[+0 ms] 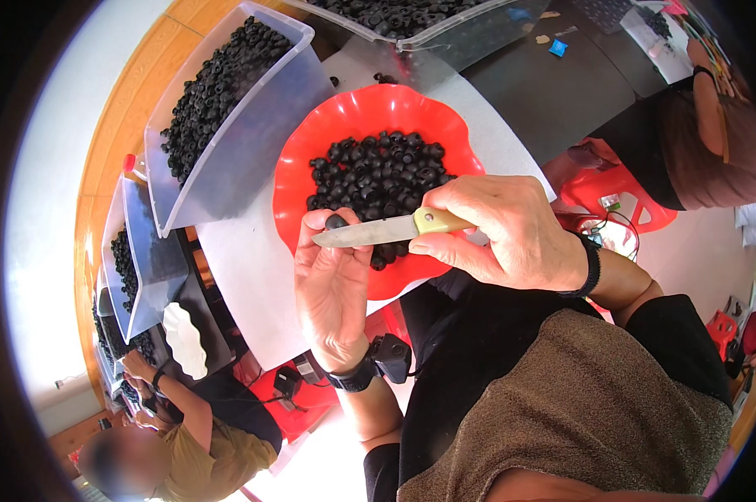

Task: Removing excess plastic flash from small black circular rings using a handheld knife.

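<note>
My left hand [332,280] pinches a small round black piece [336,222] between its fingertips, above the near left side of a red bowl. In my right hand [512,234] is a knife [374,232] with a yellowish handle, its blade pointing left. The blade lies across the left fingers, close by the black piece; whether its edge touches the piece I cannot tell. Below both hands, the red scalloped bowl [311,125] holds a heap of small black pieces [378,171], some of them showing holes.
A clear bin [252,151] of black pieces stands left of the bowl, another bin [462,42] behind it. The bowl rests on a white board [261,309]. One person [202,435] works at lower left, another [713,142] at right. A blue packet [558,48] lies on the dark table.
</note>
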{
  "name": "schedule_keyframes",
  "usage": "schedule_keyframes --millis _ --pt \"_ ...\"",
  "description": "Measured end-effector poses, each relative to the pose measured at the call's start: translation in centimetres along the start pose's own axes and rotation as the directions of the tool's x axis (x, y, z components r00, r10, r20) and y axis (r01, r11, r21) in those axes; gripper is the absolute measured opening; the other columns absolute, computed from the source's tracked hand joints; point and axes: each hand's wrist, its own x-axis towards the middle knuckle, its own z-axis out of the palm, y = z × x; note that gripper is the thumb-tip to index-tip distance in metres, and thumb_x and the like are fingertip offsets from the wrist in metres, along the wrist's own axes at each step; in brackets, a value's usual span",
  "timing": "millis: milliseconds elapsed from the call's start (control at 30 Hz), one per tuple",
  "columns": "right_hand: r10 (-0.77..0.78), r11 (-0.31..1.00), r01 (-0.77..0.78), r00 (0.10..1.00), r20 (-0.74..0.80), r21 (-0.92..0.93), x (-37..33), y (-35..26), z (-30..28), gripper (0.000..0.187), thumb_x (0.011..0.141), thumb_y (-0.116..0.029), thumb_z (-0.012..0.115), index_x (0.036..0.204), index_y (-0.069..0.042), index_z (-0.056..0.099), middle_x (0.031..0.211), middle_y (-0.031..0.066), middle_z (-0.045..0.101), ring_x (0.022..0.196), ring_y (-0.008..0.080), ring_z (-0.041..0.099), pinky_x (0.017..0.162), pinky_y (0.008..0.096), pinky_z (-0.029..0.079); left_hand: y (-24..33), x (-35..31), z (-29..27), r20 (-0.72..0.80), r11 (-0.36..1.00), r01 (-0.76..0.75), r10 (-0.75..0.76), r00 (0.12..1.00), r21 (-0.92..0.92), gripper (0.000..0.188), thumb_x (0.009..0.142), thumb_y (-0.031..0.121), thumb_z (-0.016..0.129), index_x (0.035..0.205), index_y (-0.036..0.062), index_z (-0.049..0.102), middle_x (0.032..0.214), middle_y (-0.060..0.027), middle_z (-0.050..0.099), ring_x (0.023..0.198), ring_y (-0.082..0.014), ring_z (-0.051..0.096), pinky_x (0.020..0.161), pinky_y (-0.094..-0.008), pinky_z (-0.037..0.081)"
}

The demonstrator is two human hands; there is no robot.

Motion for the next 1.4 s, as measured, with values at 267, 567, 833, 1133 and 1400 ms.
schedule_keyframes --millis 267,567,833,1133,1400 --pt "0.017 1.000 -0.017 1.000 -0.006 -0.007 -0.1 0.0 0.0 0.029 0.080 -0.019 0.083 0.093 -0.003 0.063 0.073 0.0051 0.062 0.058 0.0237 0.061 0.052 0.0319 0.047 -0.3 -0.1 0.2 -0.047 0.993 -0.027 0.032 0.998 0.111 0.023 0.095 0.002 0.064 0.117 0.0051 0.058 0.110 -0.0103 0.058 0.105 -0.0193 0.058 0.102 -0.0360 0.046" --pt "0.017 1.000 -0.018 1.000 -0.023 -0.021 0.2 -0.2 0.2 0.021 0.082 -0.017 0.081 0.092 -0.005 0.066 0.071 0.0050 0.062 0.058 0.0234 0.061 0.052 0.0328 0.045 -0.8 -0.1 0.3 -0.113 0.973 -0.087 0.113 0.987 0.212 0.021 0.095 0.001 0.065 0.115 0.0061 0.062 0.110 -0.0095 0.061 0.107 -0.0202 0.058 0.101 -0.0366 0.045" --pt "0.033 0.996 -0.038 0.997 -0.067 -0.077 0.9 0.1 1.1 0.021 0.084 -0.020 0.079 0.091 -0.004 0.067 0.071 0.0072 0.063 0.059 0.0265 0.062 0.052 0.0352 0.045 -1.2 0.4 1.0 -0.099 0.956 -0.140 0.171 0.980 0.258 0.016 0.095 0.002 0.066 0.110 0.0054 0.063 0.108 -0.0119 0.064 0.098 -0.0197 0.058 0.093 -0.0340 0.046" --pt "0.139 0.986 -0.146 0.986 -0.089 -0.081 1.3 1.1 0.4 0.025 0.088 -0.027 0.077 0.088 -0.003 0.068 0.072 0.0112 0.066 0.061 0.0295 0.065 0.054 0.0354 0.048 -1.4 0.5 1.1 -0.029 0.982 -0.104 0.110 0.993 0.159 0.015 0.097 0.002 0.062 0.112 0.0003 0.062 0.106 -0.0116 0.058 0.095 -0.0192 0.054 0.093 -0.0312 0.047" --pt "0.094 0.996 -0.094 0.995 -0.020 0.009 0.4 -0.9 -0.1 0.023 0.084 -0.018 0.081 0.092 -0.002 0.067 0.072 0.0073 0.065 0.060 0.0250 0.064 0.054 0.0325 0.048 -1.6 0.2 0.7 -0.105 0.976 -0.098 0.120 0.987 0.192 0.024 0.095 0.003 0.065 0.118 0.0065 0.063 0.115 -0.0112 0.061 0.106 -0.0200 0.059 0.100 -0.0358 0.046"
